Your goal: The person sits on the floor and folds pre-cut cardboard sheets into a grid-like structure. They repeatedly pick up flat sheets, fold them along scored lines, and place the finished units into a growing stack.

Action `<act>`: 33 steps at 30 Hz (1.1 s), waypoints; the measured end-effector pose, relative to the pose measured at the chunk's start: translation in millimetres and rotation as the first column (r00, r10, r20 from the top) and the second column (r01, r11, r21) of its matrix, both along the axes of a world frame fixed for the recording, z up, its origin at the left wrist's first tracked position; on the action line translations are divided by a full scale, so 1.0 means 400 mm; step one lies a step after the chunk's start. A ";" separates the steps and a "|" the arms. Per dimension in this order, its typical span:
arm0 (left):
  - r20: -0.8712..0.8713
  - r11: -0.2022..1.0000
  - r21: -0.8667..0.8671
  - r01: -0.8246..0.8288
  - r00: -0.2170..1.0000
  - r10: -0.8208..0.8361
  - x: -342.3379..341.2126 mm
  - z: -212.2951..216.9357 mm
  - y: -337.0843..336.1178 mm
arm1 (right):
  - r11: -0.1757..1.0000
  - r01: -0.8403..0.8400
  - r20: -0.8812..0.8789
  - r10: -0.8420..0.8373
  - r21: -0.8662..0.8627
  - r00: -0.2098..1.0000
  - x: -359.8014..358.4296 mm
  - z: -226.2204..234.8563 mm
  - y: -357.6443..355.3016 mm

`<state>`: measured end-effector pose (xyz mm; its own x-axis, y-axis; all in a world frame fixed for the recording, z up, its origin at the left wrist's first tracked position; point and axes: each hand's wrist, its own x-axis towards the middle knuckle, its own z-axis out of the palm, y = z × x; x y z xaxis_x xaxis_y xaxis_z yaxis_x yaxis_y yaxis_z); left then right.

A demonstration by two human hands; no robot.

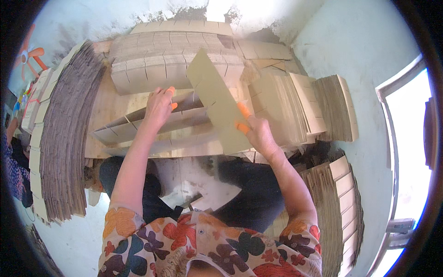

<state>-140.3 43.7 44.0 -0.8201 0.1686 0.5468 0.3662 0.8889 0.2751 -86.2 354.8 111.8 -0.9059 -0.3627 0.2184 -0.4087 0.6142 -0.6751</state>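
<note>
The room was pale-walled and bright, with a window at three o'clock and stacks of cut cardboard crowding a low wooden desk [104,108] on nearly every side. A tall pile of corrugated sheets [64,134] curved along nine o'clock, slotted strips [175,60] were banked at twelve o'clock, and more stacks [339,108] stood at two and four o'clock.

The right hand [258,131] held a long slotted cardboard strip [217,99], its orange-capped fingers [243,111] closed on the strip's lower right edge. The strip's long axis ran on a slant, from about five o'clock near the right hand up to eleven o'clock, where its free end rose over the banked strips. It was tilted up off the desk, with cut slots showing along its left edge.

The left hand [159,108] lay at ten o'clock from the right hand, palm down and fingers spread loosely on a partly built divider grid [152,124], gripping nothing that could be made out. The grid's long walls ran roughly from eight o'clock to two o'clock, so the held strip crossed them at a steep angle. The strip sat just beside the grid at its three o'clock end, overlapping it in view; whether its slots had met the walls could not be told. The right hand was plainly the nearer to the strip, the left nearer to the grid.
</note>
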 end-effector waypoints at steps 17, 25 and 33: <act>0.217 0.998 -0.011 -0.054 0.975 0.055 -0.114 -0.108 -0.020 | 0.954 -0.230 0.018 0.231 0.191 0.973 -0.058 -0.057 -0.028; 0.273 0.998 -0.001 -0.061 0.960 0.059 -0.115 -0.097 -0.016 | 0.832 -0.340 0.299 0.222 0.438 0.928 -0.073 -0.052 -0.077; -0.034 0.982 0.188 -0.005 0.999 0.011 -0.023 -0.019 -0.042 | 0.879 0.126 -0.176 -0.048 0.461 0.983 -0.066 -0.065 0.049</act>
<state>-149.6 27.0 36.4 -0.8009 0.0539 0.5963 0.3716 0.8256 0.4245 -112.7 374.3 85.9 -0.9072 -0.3790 0.1827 -0.4144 0.8800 -0.2321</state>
